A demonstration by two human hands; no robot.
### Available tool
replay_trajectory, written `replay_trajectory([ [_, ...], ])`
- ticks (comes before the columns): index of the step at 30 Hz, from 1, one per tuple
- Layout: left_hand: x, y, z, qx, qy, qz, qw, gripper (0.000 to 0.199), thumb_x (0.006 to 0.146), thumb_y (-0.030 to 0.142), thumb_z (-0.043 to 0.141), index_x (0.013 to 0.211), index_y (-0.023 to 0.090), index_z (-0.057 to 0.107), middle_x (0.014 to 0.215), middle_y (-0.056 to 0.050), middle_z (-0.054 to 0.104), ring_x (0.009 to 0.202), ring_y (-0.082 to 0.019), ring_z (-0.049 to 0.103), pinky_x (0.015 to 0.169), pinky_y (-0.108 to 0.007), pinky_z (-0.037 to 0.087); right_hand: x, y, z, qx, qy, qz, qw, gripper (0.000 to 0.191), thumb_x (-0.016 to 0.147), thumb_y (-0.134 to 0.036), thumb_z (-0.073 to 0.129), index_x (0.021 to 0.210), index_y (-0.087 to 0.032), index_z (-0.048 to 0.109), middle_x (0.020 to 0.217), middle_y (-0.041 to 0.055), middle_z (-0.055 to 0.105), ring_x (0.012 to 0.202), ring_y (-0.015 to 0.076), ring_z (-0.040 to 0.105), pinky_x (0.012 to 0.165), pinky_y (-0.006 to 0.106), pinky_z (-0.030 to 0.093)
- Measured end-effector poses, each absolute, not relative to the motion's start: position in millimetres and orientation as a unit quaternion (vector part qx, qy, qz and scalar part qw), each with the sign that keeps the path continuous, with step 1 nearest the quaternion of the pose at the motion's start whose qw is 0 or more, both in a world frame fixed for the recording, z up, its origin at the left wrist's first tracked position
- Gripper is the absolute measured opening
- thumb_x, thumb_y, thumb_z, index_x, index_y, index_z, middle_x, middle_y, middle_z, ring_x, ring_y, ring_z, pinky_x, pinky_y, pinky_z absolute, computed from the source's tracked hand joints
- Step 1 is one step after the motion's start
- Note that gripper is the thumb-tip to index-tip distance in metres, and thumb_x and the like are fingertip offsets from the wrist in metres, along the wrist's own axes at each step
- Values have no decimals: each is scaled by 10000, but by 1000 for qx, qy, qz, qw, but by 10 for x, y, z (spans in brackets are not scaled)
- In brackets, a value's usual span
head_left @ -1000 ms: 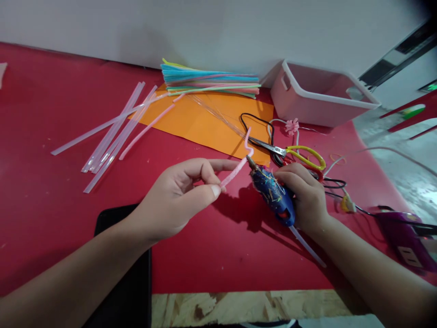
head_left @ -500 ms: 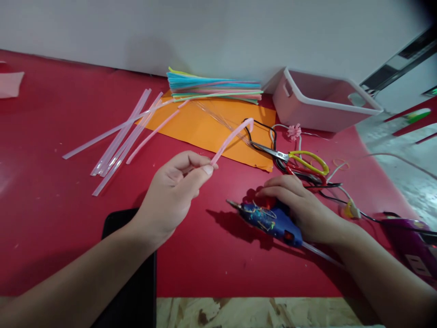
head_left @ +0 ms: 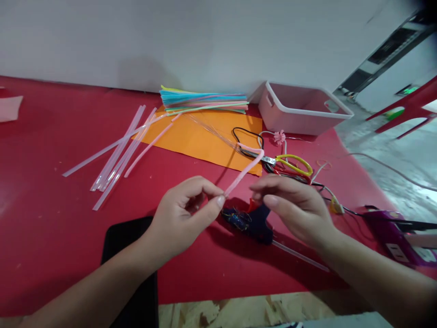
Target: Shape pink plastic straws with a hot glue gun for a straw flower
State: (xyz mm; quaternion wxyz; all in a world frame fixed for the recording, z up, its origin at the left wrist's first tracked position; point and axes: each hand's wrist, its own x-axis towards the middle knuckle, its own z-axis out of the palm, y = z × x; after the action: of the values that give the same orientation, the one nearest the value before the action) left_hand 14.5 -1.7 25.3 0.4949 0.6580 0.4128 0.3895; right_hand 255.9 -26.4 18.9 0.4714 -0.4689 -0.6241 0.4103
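Between thumb and fingertips, my left hand (head_left: 189,218) pinches one end of a pink pipe cleaner (head_left: 244,172), whose far end bends sharply back to the left. My right hand (head_left: 298,207) hovers to the right of it with thumb and fingers apart, holding nothing. Below and between the hands, a blue glue gun (head_left: 252,223) lies on the red table, its nozzle pointing left and partly hidden by my left thumb. A clear glue stick (head_left: 300,255) sticks out of its back end.
Scissors (head_left: 293,164) with yellow and red handles lie beyond my right hand. An orange sheet (head_left: 208,141), a bundle of coloured pipe cleaners (head_left: 205,99), glue sticks (head_left: 118,157), a pink bin (head_left: 300,114), a black flat object (head_left: 133,291) and a purple power strip (head_left: 396,246) surround the work.
My right hand has let go of the glue gun and risen toward the pipe cleaner. The glue gun now rests further left. My left hand, still pinching the pipe cleaner, has shifted slightly right.
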Motion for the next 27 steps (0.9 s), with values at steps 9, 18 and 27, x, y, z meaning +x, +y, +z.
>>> replay_trajectory([
  [9,112,30,256,633,416,401,515,113,840,176,661,744,208,611,661,43,594,590,-108,524,556,-219,438,1964,-20,326,-458,-464,594,472,325,740,-449,899,715,-180,718,588,-42,609,510,63,511,486,203,424],
  [18,126,12,249,642,413,378,524,106,833,209,661,738,206,615,650,40,591,570,-109,497,539,-221,415,2087,9,391,-442,-430,641,456,291,688,-390,939,825,-190,778,595,-47,633,496,74,552,445,200,446],
  [27,124,5,287,667,399,358,518,102,796,170,639,712,202,592,617,55,542,544,-96,453,520,-211,381,2129,-25,379,-443,-456,653,411,269,630,-351,977,733,-170,807,606,-1,708,507,79,587,470,198,482],
])
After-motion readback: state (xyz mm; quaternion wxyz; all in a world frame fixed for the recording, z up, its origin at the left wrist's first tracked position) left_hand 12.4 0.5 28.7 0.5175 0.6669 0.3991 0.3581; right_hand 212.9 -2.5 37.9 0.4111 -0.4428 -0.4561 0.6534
